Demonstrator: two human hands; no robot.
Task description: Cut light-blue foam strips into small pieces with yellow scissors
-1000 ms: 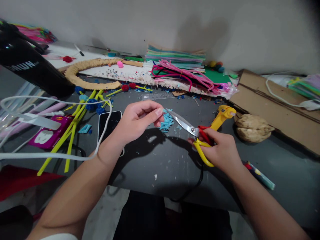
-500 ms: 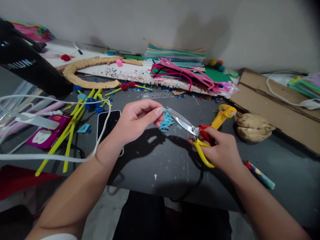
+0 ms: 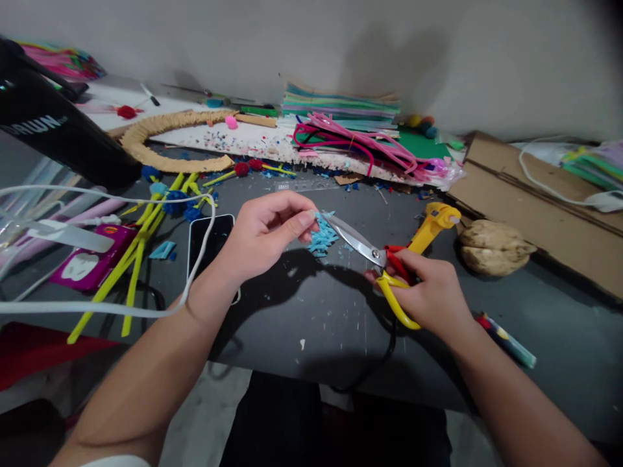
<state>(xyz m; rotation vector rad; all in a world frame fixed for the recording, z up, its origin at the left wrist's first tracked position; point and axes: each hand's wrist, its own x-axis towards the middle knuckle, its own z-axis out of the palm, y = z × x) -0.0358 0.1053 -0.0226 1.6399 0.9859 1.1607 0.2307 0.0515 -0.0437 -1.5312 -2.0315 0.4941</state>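
Note:
My left hand (image 3: 272, 237) is closed in a pinch, thumb against fingers, on a small light-blue strip (image 3: 318, 215) that barely shows at the fingertips. Scissors (image 3: 357, 241) with one red and one yellow handle are gripped in my right hand (image 3: 431, 288). Their blades look nearly together, and the tips point left, right beside my left fingertips. Beneath the blades and left fingers lies a pile of cut light-blue pieces (image 3: 324, 241) on the dark table (image 3: 311, 311). My left fingers hide part of the pile.
A yellow glue gun (image 3: 433, 227) and a walnut-like object (image 3: 494, 248) stand right of the scissors. A phone (image 3: 209, 237), white cable (image 3: 146, 310) and yellow pipe cleaners (image 3: 139, 266) lie left. Cardboard (image 3: 535, 217), a black bottle (image 3: 63, 123) and pink pipe cleaners (image 3: 350, 143) sit farther back.
The scissors have shifted slightly left and down, bringing their tips closer to my left fingertips. A blue bit seen at the blade tips is no longer distinct there. My left hand has hardly moved.

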